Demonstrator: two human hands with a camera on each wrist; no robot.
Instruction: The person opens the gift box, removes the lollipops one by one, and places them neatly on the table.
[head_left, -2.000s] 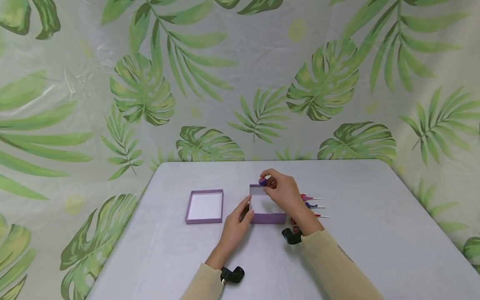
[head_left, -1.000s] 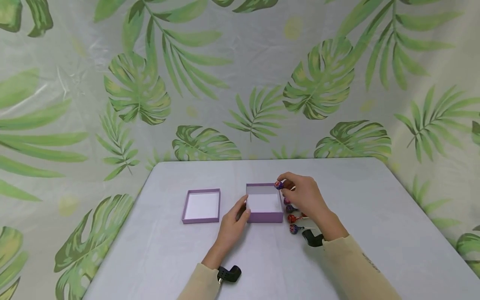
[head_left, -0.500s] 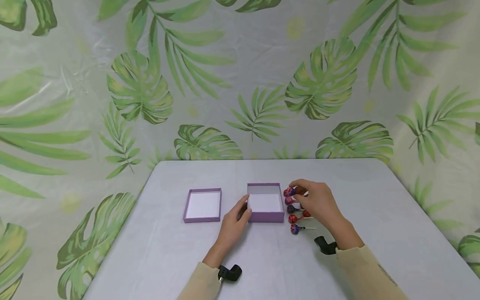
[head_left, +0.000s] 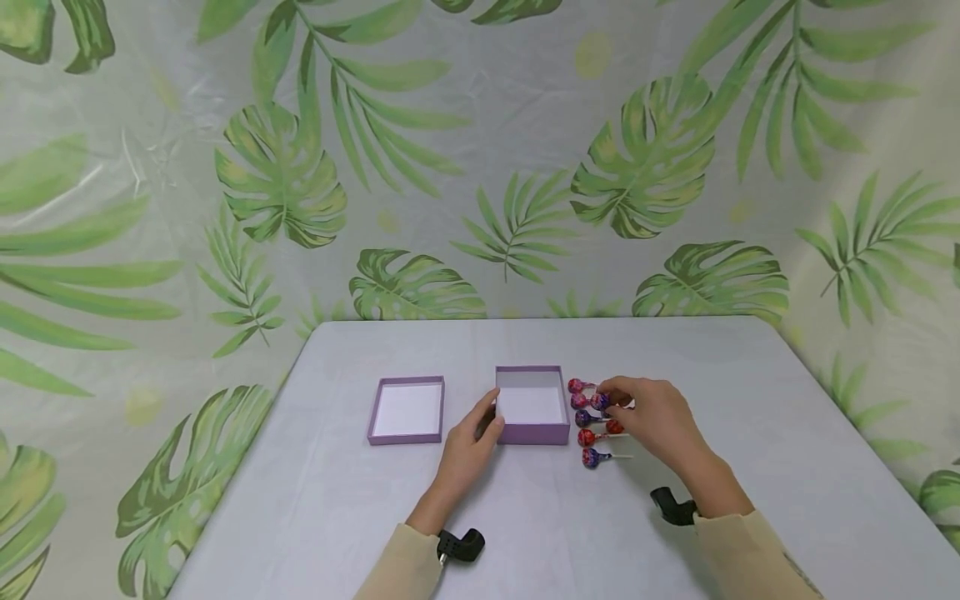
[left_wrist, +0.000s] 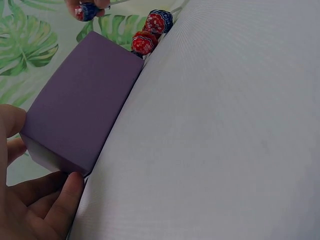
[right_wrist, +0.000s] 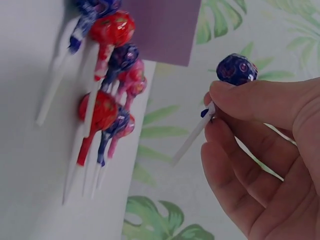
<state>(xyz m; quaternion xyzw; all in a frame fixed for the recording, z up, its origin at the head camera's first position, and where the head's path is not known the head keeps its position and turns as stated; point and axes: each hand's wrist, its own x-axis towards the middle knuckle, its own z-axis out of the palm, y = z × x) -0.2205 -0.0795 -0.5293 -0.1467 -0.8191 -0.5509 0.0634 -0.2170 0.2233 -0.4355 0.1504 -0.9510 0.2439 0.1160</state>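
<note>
My right hand [head_left: 660, 417] pinches a blue-wrapped lollipop [right_wrist: 236, 69] by the base of its head, thumb against fingers, its white stick pointing down and left in the right wrist view. In the head view this lollipop overlaps the lollipops on the table, to the right of the purple box [head_left: 532, 434]. The box is lidless, with a white inside holding nothing. My left hand [head_left: 467, 450] rests its thumb and fingertips against the box's near left corner; the left wrist view shows the thumb high at the edge and other fingertips low by the tabletop.
Several lollipops lie beside the box's right wall, among them a blue one [head_left: 591, 457] nearest me, a red one [head_left: 587, 437] and a pink one [head_left: 578, 401]. A shallow purple lid [head_left: 406, 439] with a white inside lies left of the box on the white table [head_left: 315, 500].
My right hand has moved from above the box to the right and toward me, over the lollipops, still pinching the blue lollipop. The left hand has stayed at the box's corner.
</note>
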